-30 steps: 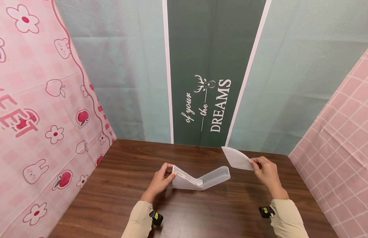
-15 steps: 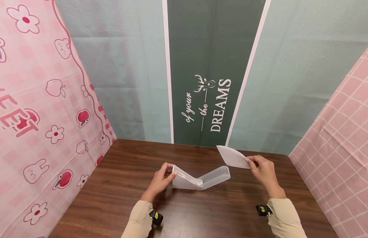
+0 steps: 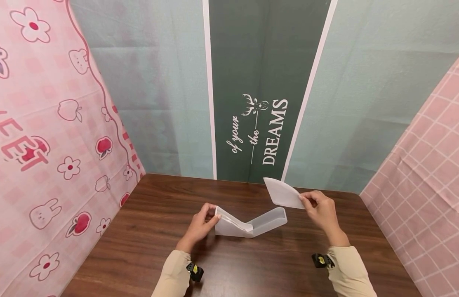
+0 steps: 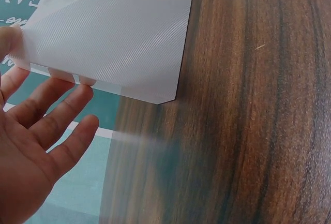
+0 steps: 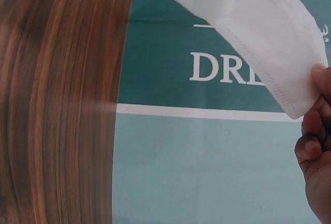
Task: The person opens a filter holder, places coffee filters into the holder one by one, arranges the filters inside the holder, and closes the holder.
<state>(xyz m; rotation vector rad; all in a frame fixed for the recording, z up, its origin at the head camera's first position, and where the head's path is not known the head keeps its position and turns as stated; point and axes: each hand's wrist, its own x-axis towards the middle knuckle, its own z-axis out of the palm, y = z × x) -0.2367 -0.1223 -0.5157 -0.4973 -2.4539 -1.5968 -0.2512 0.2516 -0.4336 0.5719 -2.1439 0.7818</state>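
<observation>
My left hand [image 3: 200, 226] holds a frosted, translucent plastic case [image 3: 267, 223] by its left end, thumb in front and fingers behind. The case stands spread in a wide V on the table, and thin white sheets [image 3: 234, 219] lie inside its left half. Fine ribbing covers the case [image 4: 114, 38] in the left wrist view. Above and right of it, my right hand [image 3: 323, 212] pinches a white paper coffee filter [image 3: 283, 194] at its right corner, apart from the case. In the right wrist view, the filter [image 5: 279, 43] has a crimped seam along one edge.
A dark wood-grain table [image 3: 155, 206] lies under everything. Behind its far edge hangs a green and teal cloth [image 3: 268, 62] with white lettering. Pink patterned cloths stand on the left [image 3: 58, 136] and the right [image 3: 429, 165].
My right hand has moved left and slightly up with the coffee filter, nearer to the space above the case. My left hand and the case have stayed in place.
</observation>
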